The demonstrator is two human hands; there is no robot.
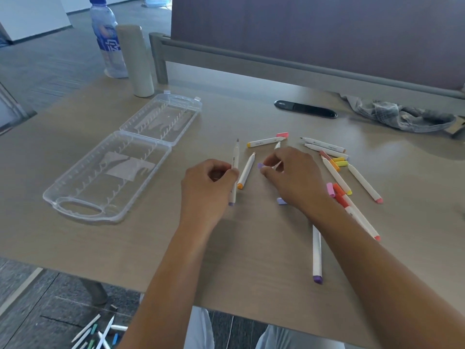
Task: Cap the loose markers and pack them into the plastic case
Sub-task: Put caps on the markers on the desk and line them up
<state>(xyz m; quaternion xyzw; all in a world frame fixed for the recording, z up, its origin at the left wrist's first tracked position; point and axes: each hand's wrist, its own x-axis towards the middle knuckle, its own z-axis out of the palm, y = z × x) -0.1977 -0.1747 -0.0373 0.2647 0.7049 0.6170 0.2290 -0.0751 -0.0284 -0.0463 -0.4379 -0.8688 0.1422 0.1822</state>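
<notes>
Hands at the loose markers, right of the open plastic case (pixel 110 172).
Nearest you, a purple-ended marker (pixel 317 255) lay right of the case. Your left hand (pixel 208 187) gripped an uncapped marker (pixel 234 172); your right hand (pixel 289 177) pinched a purple cap (pixel 260 165). Beyond, more markers (pixel 327 149) lay scattered, farther right.

The place looks like an office. A light wood-pattern desk (pixel 226 260) has a padded partition screen (pixel 314 34) in a grey frame along its far edge, and a black oval cable cover (pixel 305 109) is set into the top. The floor (pixel 50 66) has grey carpet tiles.
</notes>
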